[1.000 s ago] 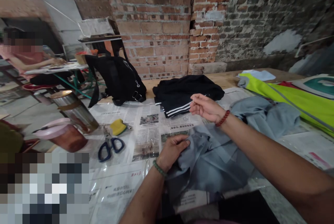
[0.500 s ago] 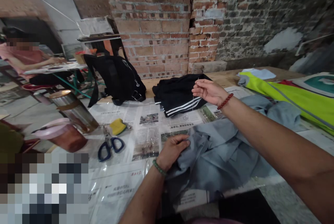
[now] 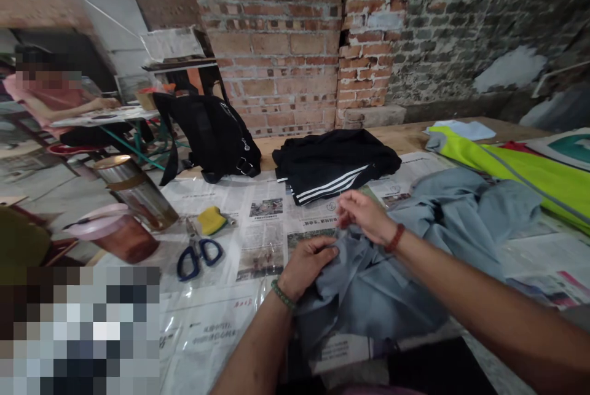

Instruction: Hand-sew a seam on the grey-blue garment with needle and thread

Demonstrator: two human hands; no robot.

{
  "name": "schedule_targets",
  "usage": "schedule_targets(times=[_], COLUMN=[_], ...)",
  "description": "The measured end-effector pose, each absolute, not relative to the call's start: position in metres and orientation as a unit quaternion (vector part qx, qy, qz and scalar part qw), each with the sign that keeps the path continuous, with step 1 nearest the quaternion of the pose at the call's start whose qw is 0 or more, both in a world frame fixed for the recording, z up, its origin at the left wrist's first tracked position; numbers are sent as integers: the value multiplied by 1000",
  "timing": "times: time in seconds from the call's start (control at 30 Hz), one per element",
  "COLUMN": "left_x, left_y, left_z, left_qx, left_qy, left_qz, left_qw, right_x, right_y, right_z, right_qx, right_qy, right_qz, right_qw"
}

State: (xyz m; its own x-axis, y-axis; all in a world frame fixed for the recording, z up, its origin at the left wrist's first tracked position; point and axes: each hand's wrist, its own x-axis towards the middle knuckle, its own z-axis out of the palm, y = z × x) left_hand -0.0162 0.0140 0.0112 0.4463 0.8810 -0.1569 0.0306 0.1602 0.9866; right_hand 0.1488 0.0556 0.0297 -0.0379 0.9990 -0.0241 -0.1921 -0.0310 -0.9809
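My left hand (image 3: 308,265) is closed, thumb against fingers, gripping a bunched fold of the grey garment (image 3: 391,290). Just above that fold, my right hand (image 3: 362,214) is in a pinch and slightly blurred. A thin sewing needle with thread showed at its fingertips a moment earlier; at this instant the needle itself is too small and smeared to make out. The garment spreads from my left fingers across to the right over the newspaper. Blue-handled scissors (image 3: 199,257) lie to the left of my left hand, with a yellow and green object (image 3: 212,221) beside them.
Newspaper under clear plastic (image 3: 207,312) covers the table. A steel flask (image 3: 138,192) and lidded pink-brown cup (image 3: 122,235) stand left. Behind are a black backpack (image 3: 212,137), folded black clothing (image 3: 332,158) and a bright yellow vest (image 3: 520,174). Another person (image 3: 46,91) sits far left.
My right hand has come down from above the black clothing to close over the grey garment. The thread hanging from it no longer shows. My left hand keeps its grip; the view has shifted slightly.
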Motion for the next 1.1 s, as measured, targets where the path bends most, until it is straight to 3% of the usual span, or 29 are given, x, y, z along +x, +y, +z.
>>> schedule_targets(times=[0.17,0.3,0.53,0.7,0.93,1.1], left_x=[-23,-35,-54,-54,-24,5], left_y=[16,19,35,44,31,21], left_z=[16,22,19,11,11,-1], left_qx=[660,723,849,816,794,878], left_qy=[400,397,423,443,412,373], left_qz=[285,243,220,371,448,298], left_qw=[568,511,230,16,-11,30], right_x=[153,163,180,184,181,183], right_y=[24,25,31,30,30,28], right_z=[-28,-41,-28,-29,-34,-33], right_qx=[-506,-515,-546,-534,-514,-520], right_qy=[-501,-507,-413,-417,-444,-447], right_qz=[471,412,329,325,350,328], right_qw=[520,554,651,660,645,650])
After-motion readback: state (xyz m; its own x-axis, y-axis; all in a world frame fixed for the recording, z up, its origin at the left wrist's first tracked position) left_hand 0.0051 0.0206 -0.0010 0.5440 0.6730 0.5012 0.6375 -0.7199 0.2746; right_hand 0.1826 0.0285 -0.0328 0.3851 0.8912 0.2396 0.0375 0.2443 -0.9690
